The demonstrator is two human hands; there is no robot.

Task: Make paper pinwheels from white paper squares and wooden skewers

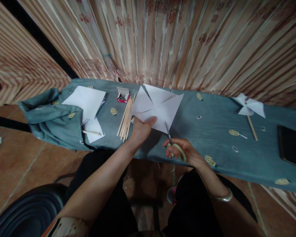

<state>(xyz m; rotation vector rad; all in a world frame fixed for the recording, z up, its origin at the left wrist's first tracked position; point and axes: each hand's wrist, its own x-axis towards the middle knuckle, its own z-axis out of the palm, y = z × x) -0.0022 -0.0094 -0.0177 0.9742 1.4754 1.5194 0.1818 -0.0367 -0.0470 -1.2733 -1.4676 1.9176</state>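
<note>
Left hand (142,129): I see it pinching the white sheet (164,110), thumb on top.
Right hand (187,149): curled around green-handled scissors (169,135), blades seemingly into the sheet's near corner.
White sheet: over the blue-green cloth (199,135), between wooden sticks (126,118) and pinwheel (255,107).

So my long narrow table's got a grey-green cloth (212,118) over it, bunched up at the left end next to some white paper sheets (85,98). Going right, there's a small open red box of metal bits (124,100) near the far edge, loose wooden sticks (126,118), a paper pinwheel (248,107) near the far edge, and a black phone (292,144) at the right end.
</note>
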